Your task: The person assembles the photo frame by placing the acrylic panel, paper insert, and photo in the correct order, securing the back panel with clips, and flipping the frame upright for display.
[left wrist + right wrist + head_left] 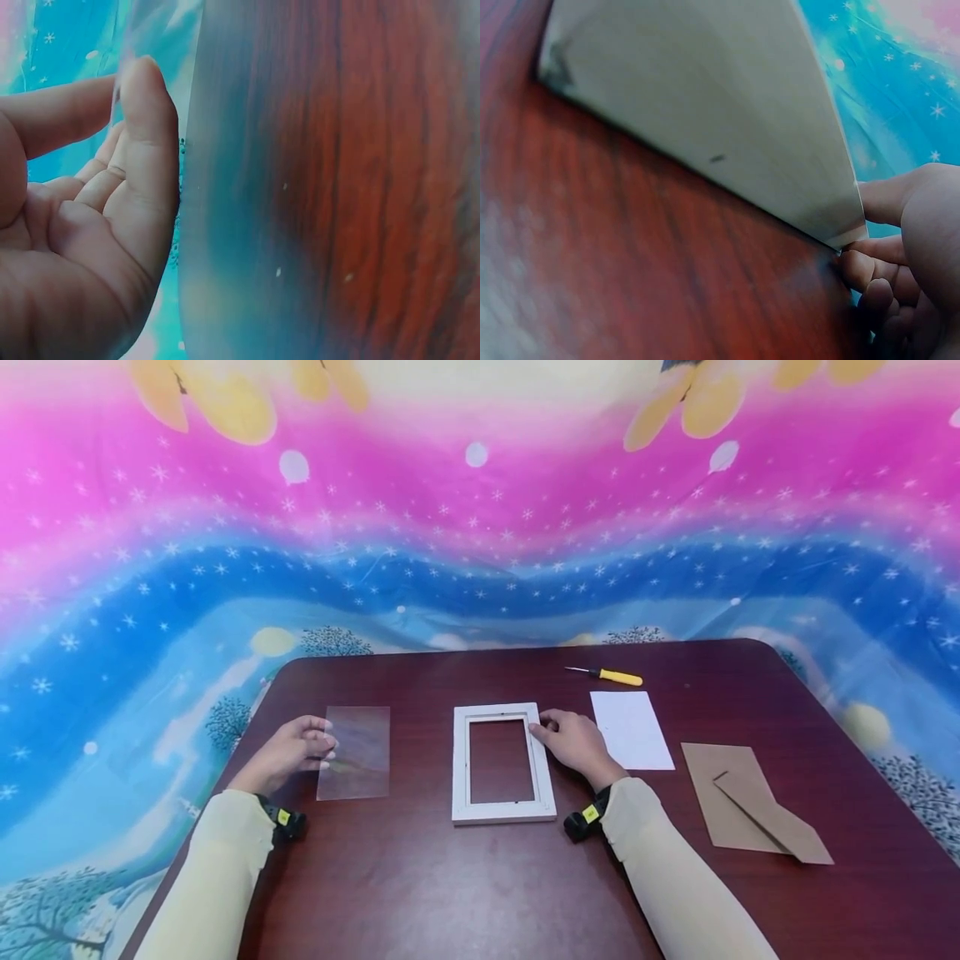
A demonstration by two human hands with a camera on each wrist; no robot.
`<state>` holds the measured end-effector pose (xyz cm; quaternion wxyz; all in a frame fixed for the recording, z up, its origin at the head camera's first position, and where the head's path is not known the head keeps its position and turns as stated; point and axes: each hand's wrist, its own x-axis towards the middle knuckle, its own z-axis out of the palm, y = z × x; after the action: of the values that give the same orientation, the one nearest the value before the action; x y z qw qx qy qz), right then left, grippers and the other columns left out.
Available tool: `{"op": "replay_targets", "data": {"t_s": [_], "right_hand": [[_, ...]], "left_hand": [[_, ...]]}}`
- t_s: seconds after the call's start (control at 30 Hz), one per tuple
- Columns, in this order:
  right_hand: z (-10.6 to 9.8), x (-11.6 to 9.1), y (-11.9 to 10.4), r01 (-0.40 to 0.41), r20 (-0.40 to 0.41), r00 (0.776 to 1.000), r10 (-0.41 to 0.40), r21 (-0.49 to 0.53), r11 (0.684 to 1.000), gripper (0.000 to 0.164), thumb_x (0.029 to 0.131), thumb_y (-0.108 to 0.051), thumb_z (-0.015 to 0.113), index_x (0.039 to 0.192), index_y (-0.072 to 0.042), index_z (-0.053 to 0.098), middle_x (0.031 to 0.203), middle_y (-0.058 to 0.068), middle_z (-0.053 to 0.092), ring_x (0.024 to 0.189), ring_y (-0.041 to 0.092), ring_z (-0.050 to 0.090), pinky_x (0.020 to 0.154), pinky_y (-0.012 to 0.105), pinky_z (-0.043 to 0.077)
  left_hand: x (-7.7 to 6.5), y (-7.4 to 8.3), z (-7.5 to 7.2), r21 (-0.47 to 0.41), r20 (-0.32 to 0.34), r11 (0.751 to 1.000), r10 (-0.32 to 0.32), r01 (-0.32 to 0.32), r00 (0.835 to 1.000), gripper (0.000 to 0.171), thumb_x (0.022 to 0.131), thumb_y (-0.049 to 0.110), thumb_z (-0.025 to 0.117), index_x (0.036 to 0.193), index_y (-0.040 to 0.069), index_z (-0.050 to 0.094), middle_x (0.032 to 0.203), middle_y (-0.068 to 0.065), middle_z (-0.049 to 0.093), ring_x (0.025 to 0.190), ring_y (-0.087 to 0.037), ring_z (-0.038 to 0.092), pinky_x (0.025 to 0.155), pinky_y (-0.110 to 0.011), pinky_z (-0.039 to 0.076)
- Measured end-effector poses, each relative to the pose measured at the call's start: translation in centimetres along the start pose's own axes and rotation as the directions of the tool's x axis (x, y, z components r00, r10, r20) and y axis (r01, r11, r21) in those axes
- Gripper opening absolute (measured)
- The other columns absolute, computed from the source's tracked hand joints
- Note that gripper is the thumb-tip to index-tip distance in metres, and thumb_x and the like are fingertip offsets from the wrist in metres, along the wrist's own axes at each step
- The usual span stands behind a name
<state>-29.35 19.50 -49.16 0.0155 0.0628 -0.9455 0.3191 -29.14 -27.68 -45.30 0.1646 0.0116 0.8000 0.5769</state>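
A clear plastic sheet (363,752) is pinched at its left edge between the thumb and fingers of my left hand (296,749). In the left wrist view, the thumb and a fingertip of that hand (97,195) meet at the sheet's edge. To the right, a white picture frame (461,760) lies on the table with its opening bare. My right hand (573,743) grips the frame's right side near the upper corner, thumb on top. The right wrist view shows its fingers around the end of the frame's side (705,105).
A white paper sheet (633,731) lies right of my right hand. Farther right is a brown backing board (712,793) with its easel stand leg (780,818). A yellow-handled screwdriver (618,677) lies near the back edge of the dark wooden table (420,893). Behind hangs a patterned cloth (480,552).
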Motion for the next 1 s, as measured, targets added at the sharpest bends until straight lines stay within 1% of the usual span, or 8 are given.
{"op": "replay_targets", "data": {"t_s": [0.17, 0.33, 0.47, 0.57, 0.63, 0.7, 0.8, 1.0], "right_hand": [[0.0, 0.0, 0.2, -0.004, -0.006, 1.000, 0.004, -0.006, 1.000, 0.047, 0.095, -0.046, 0.059, 0.127, -0.011, 0.064, 0.077, -0.003, 0.060, 0.069, 0.018, 0.054, 0.063, 0.036, 0.042], [0.1, 0.0, 0.2, 0.001, -0.018, 1.000, -0.002, -0.004, 1.000, 0.046, 0.095, -0.046, 0.060, 0.126, -0.011, 0.065, 0.078, -0.004, 0.060, 0.071, 0.017, 0.055, 0.064, 0.036, 0.043], [0.2, 0.0, 0.2, 0.009, -0.030, 1.000, -0.009, 0.011, 1.000, 0.046, 0.095, -0.044, 0.061, 0.125, -0.010, 0.066, 0.077, -0.005, 0.061, 0.072, 0.016, 0.057, 0.065, 0.036, 0.044], [0.4, -0.1, 0.1, 0.007, -0.036, 0.999, -0.006, 0.021, 1.000, 0.045, 0.095, -0.043, 0.062, 0.125, -0.011, 0.067, 0.075, -0.005, 0.062, 0.075, 0.016, 0.059, 0.066, 0.037, 0.045], [0.5, -0.1, 0.2, 0.009, -0.039, 0.999, -0.008, 0.025, 1.000, 0.044, 0.095, -0.043, 0.062, 0.125, -0.011, 0.067, 0.076, -0.005, 0.062, 0.078, 0.016, 0.060, 0.068, 0.037, 0.046], [0.5, 0.0, 0.2, 0.012, -0.040, 0.999, -0.011, 0.035, 0.999, 0.044, 0.095, -0.043, 0.062, 0.125, -0.012, 0.067, 0.077, -0.005, 0.064, 0.081, 0.017, 0.062, 0.070, 0.038, 0.047], [0.5, 0.0, 0.2, 0.018, -0.047, 0.999, -0.016, 0.042, 0.999, 0.043, 0.094, -0.043, 0.063, 0.125, -0.012, 0.068, 0.084, -0.003, 0.067, 0.086, 0.019, 0.063, 0.073, 0.040, 0.049], [0.3, -0.1, 0.2, 0.022, -0.048, 0.999, -0.019, 0.052, 0.998, 0.043, 0.095, -0.042, 0.063, 0.125, -0.011, 0.067, 0.095, 0.001, 0.069, 0.091, 0.022, 0.064, 0.077, 0.043, 0.050]], "left_hand": [[-0.1, 0.1, 0.3, -0.020, -0.009, 1.000, 0.007, -0.007, 1.000, 0.039, 0.100, 0.006, 0.055, 0.130, -0.010, 0.036, 0.106, -0.020, 0.061, 0.086, -0.022, 0.064, 0.077, -0.035, 0.057], [0.0, 0.2, 0.5, -0.048, -0.022, 0.999, 0.003, -0.005, 1.000, 0.036, 0.100, 0.007, 0.056, 0.128, -0.008, 0.038, 0.103, -0.018, 0.061, 0.085, -0.020, 0.065, 0.077, -0.035, 0.057], [-0.1, 0.2, 0.6, -0.080, -0.023, 0.997, 0.018, -0.020, 1.000, 0.034, 0.099, 0.005, 0.056, 0.125, -0.008, 0.038, 0.097, -0.012, 0.062, 0.083, -0.017, 0.065, 0.076, -0.034, 0.057], [-0.2, 0.4, 0.8, -0.112, -0.021, 0.993, 0.046, -0.048, 0.999, 0.034, 0.099, 0.004, 0.056, 0.124, -0.009, 0.038, 0.093, -0.009, 0.063, 0.081, -0.016, 0.066, 0.076, -0.034, 0.057], [-0.2, 0.6, 1.1, -0.127, -0.034, 0.990, 0.062, -0.066, 0.998, 0.033, 0.098, 0.004, 0.057, 0.123, -0.008, 0.039, 0.092, -0.007, 0.063, 0.081, -0.016, 0.066, 0.075, -0.033, 0.057], [-0.2, 0.8, 1.4, -0.132, -0.044, 0.987, 0.083, -0.088, 0.996, 0.035, 0.098, 0.005, 0.058, 0.124, -0.008, 0.038, 0.092, -0.007, 0.063, 0.081, -0.016, 0.067, 0.076, -0.034, 0.057], [-0.2, 1.4, 1.8, -0.130, -0.061, 0.986, 0.100, -0.108, 0.993, 0.037, 0.098, 0.007, 0.059, 0.125, -0.007, 0.039, 0.094, -0.008, 0.064, 0.083, -0.018, 0.067, 0.076, -0.034, 0.057], [-0.1, 2.4, 2.7, -0.141, -0.061, 0.983, 0.110, -0.118, 0.992, 0.036, 0.097, 0.007, 0.060, 0.124, -0.006, 0.040, 0.094, -0.008, 0.064, 0.081, -0.018, 0.068, 0.077, -0.035, 0.057]]}}
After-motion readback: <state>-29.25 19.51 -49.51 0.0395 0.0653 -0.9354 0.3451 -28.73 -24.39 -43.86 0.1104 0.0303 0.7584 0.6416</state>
